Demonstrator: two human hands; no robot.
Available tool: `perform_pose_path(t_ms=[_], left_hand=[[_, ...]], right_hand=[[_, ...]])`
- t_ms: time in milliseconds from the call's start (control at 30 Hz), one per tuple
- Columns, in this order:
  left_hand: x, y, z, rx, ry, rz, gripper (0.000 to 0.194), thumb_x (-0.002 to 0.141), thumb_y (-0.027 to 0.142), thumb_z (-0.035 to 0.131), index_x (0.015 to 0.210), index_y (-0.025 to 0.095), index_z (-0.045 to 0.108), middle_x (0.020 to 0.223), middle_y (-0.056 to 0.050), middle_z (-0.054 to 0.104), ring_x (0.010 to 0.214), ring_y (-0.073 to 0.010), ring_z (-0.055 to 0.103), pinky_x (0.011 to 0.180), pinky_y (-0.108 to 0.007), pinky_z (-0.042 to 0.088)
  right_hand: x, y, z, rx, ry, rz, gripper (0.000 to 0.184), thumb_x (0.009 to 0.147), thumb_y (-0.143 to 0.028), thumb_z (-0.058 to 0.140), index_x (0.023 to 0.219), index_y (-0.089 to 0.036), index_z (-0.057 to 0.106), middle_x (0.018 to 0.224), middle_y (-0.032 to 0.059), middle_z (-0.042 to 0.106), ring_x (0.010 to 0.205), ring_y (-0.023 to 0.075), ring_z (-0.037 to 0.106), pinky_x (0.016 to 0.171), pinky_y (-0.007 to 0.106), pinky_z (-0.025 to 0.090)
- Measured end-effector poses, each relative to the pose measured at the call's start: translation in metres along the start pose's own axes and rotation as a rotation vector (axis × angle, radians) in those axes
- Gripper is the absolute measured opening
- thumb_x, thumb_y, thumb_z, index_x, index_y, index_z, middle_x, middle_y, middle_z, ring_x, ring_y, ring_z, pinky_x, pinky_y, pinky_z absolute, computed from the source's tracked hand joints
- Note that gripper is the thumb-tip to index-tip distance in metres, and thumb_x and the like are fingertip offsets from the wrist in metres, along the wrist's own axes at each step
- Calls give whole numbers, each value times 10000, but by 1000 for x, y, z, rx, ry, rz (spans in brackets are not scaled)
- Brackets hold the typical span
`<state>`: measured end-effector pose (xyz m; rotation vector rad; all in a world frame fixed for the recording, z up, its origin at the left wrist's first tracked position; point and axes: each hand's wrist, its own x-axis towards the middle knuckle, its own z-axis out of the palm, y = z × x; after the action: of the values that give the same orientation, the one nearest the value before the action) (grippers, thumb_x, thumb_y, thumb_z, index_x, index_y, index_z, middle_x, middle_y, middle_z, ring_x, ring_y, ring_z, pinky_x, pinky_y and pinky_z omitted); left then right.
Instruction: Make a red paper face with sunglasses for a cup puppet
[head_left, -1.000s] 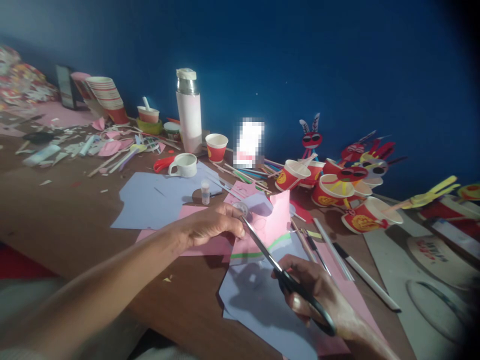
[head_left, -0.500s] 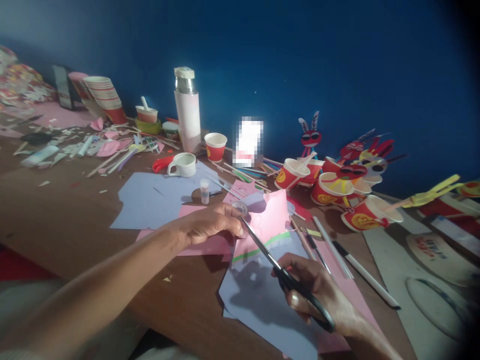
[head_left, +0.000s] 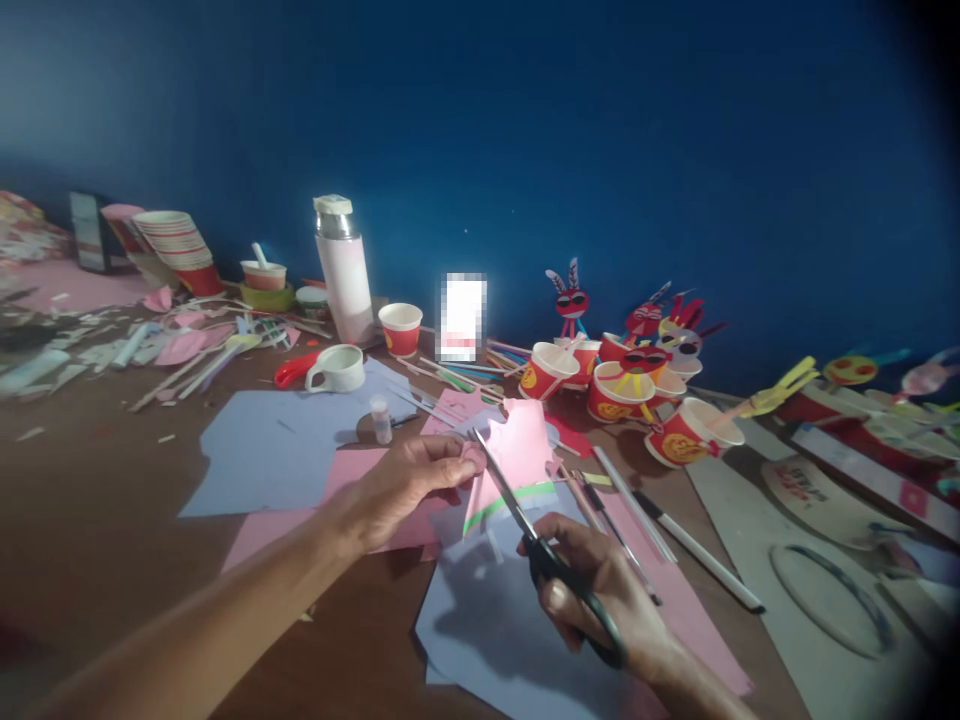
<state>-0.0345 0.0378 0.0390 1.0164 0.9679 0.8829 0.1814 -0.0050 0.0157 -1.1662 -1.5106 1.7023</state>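
My left hand (head_left: 409, 485) is closed, thumb and fingertips pinching a small, roundish pink paper piece (head_left: 473, 460). In my right hand (head_left: 592, 590) is a pair of black-handled scissors (head_left: 512, 500), its blades pointing up and left. Their tips are right beside the pink piece; whether they touch it I cannot tell. Behind the blades is a larger pink paper (head_left: 523, 440) with ragged edges and a green stripe along its lower side. Below both hands, a bluish sheet (head_left: 480, 610) lies on the table, partly in shadow.
A white flask (head_left: 346, 285), a white mug (head_left: 341, 370) and a small clear bottle (head_left: 381, 420) stand toward the back left. Paper cups (head_left: 682, 437) with paper figures are at the right. A marker (head_left: 705, 555) lies near them. Paper scraps (head_left: 187, 345) cover the left side.
The view has shifted, so most of the table appears further left. The pink piece between my left fingertips now shows more plainly beside the scissor tips. Both hands keep their holds.
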Motion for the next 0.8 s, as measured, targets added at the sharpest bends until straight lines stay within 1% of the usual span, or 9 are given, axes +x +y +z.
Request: perform_pose_path(t_ms=[167,367,533,667,800], left_hand=[[-1,2,0,-5,11,37,115,717,268,650,710,158,618,710,15,537,699,-118,467,703,-252,365],[-3,7,0,85,18,84,111,674,241,596,615,161,546,615,29,464,617,-110,393,630,-259,317],[-3,7,-3,164,4,51,64,649,222,570,618,167,559,625,23,476,619,-119,392,613,-262,304],[-4,7,-5,187,-31,17,68,657,230,583,666,164,593,648,19,491,641,-124,404,628,-264,309],[-4,9,-4,184,-79,25,78,667,232,583,633,162,572,635,21,472,641,-124,396,632,-268,307]], right_hand=[[-1,3,0,9,-21,13,506,619,-581,701,840,-182,482,466,-99,428,336,46,365,346,170,294],[0,14,-3,31,-99,11,555,612,-638,693,852,-179,492,484,-98,427,354,41,365,357,165,295],[0,21,-7,79,-144,21,571,608,-633,703,887,-177,502,557,-75,451,400,42,362,380,174,312],[0,21,-7,75,-163,14,558,624,-622,703,891,-170,514,533,-80,433,398,42,363,387,168,287],[0,21,-6,66,-149,5,547,638,-622,693,895,-167,529,519,-88,402,402,39,328,392,170,264]])
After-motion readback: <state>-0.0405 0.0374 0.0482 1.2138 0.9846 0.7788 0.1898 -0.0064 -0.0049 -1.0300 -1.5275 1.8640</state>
